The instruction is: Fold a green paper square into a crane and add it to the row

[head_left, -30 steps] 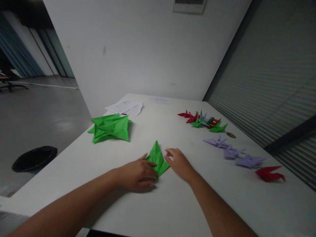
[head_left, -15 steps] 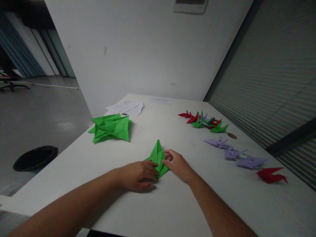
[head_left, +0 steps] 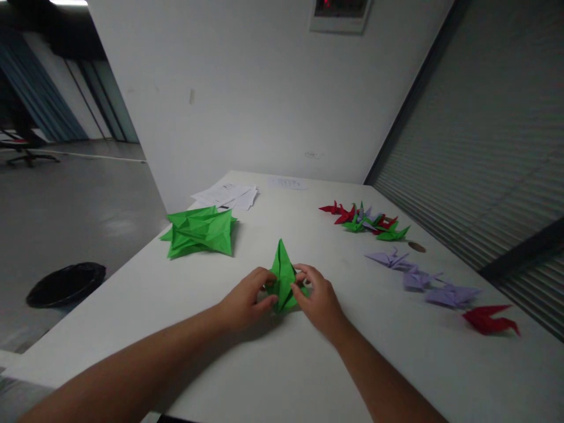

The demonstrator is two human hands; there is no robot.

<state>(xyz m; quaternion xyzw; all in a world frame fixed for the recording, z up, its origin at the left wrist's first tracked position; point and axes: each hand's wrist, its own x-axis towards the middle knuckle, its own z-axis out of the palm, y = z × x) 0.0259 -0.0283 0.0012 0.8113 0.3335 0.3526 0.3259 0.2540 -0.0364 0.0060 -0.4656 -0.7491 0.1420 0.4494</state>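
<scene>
A partly folded sheet of green origami paper [head_left: 283, 276] lies on the white table between my hands, its sharp tip pointing away from me. My left hand [head_left: 250, 296] grips the paper's left edge between thumb and curled fingers. On the opposite side, my right hand [head_left: 318, 295] pinches the right edge with thumb and forefinger. A crease runs down the middle of the paper. The fingertips partly cover both side edges.
Creased green sheets [head_left: 201, 231] are stacked at the left, before some printed papers [head_left: 227, 195]. Folded cranes [head_left: 368, 220] in red, green and purple cluster at the back right. Purple cranes [head_left: 452, 295] and a red crane [head_left: 490, 320] line the right side. A black-lined bin [head_left: 66, 285] stands on the floor.
My left hand has gone from lying flat over the paper to holding its left edge. The paper looks narrower and its tip reaches slightly farther up. My right hand stays at the right edge.
</scene>
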